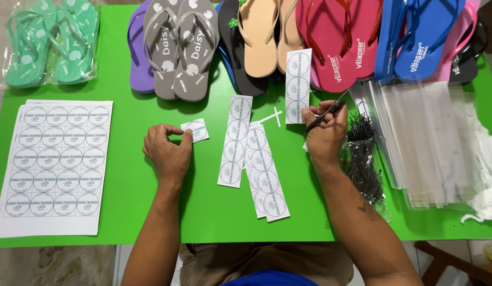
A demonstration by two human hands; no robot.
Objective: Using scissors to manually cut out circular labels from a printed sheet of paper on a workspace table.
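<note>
My left hand pinches a small square paper label with a round print, holding it just above the green table. My right hand grips a pair of black scissors, blades pointing up and to the right. Cut strips of round labels lie between my hands, two more strips overlapping beside them. Another strip lies just left of the scissors. A thin white paper offcut lies between the strips.
A stack of uncut label sheets lies at the left. Flip-flops line the far edge: green bagged, grey, tan, red, blue. Clear plastic bags and black ties lie at the right.
</note>
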